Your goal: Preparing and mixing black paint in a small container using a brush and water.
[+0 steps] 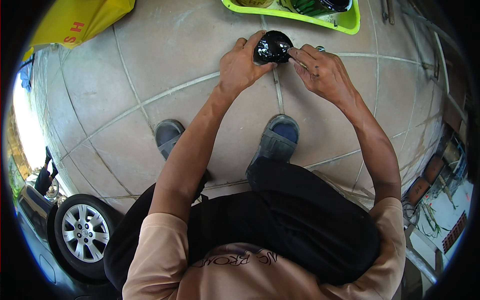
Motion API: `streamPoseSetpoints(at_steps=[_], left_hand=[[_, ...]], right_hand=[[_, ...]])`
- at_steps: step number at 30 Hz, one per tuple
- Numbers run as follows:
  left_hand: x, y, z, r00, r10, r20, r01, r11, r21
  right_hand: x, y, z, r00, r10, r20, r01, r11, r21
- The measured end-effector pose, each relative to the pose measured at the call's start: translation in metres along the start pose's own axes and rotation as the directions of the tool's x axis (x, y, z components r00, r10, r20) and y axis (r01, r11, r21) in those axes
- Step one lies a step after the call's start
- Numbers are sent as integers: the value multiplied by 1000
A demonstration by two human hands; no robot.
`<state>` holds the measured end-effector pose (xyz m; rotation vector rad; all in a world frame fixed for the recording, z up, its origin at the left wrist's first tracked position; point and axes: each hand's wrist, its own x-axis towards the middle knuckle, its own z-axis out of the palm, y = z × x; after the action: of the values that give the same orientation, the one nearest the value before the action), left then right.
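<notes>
Left hand [243, 62]: grasping black round object [272, 47]
Right hand [320, 67]: curled beside it, grip unclear
Green tray [345, 25]: beyond both hands

The left arm [195, 135] and right arm [376, 140] reach forward, elbows bent. The left hand [241, 66] curves in a wide grip, thumb nearest the body; the right hand [322, 70] pinches, fingertips pointing left.

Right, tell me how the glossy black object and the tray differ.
The black object is rounded and smaller; the tray is bright yellow-green and larger, with longer, straighter edges. The left hand grips the black object; neither hand touches the tray, which holds containers.
</notes>
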<state>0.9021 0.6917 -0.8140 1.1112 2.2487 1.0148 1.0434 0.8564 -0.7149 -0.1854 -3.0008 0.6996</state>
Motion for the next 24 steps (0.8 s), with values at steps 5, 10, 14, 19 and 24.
streamPoseSetpoints(at_steps=[5,10,14,19,24], left_hand=[[0,2,-2,1000,-19,4,19,1000,2],[0,1,-2,1000,-24,19,24,1000,9],[-1,1,-2,1000,13,-10,-13,999,42],[0,1,0,1000,23,-7,-22,998,63],[0,-3,1,999,45,-24,-43,996,75]], right_hand=[[-1,-5,-3,999,35,-6,-34,999,33],[3,-8,-5,988,151,-42,-136,960,245],[10,-2,2,949,245,-199,-159,916,369],[9,-1,15,890,444,99,-430,749,504],[2,12,11,920,392,13,-356,823,443]])
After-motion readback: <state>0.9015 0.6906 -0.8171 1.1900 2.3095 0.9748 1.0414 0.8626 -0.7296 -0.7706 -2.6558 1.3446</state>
